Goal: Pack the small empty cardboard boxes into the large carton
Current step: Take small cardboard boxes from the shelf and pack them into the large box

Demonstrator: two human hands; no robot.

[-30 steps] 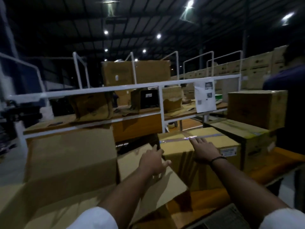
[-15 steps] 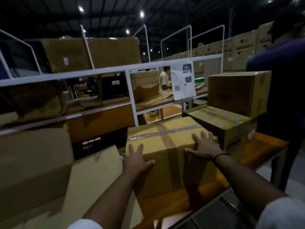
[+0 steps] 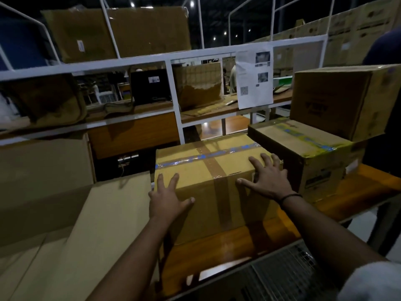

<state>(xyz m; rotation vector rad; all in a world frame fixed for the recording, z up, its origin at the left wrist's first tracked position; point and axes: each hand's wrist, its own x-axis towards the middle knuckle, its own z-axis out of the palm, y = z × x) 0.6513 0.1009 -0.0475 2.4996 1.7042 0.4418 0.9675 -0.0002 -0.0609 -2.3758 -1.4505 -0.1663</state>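
Observation:
A taped cardboard box (image 3: 208, 166) stands on the orange wooden table (image 3: 227, 246) in front of me. My left hand (image 3: 168, 198) lies spread against its near left corner. My right hand (image 3: 269, 179) grips its near right top edge, fingers over the top and thumb on the front face. To the left stands a large open carton (image 3: 43, 170) with a pale flap (image 3: 104, 224) folded down toward me; its inside is hidden.
Two more closed boxes are stacked at the right, a lower box (image 3: 308, 153) and an upper box (image 3: 342, 98). A white metal rack (image 3: 173, 59) with a paper sheet (image 3: 253, 77) runs behind. A person in dark clothes (image 3: 390, 83) stands at the far right.
The view has tilted down and closer. Both hands slid from the box's top back to its near corners, left hand now on the left corner instead of the carton flap.

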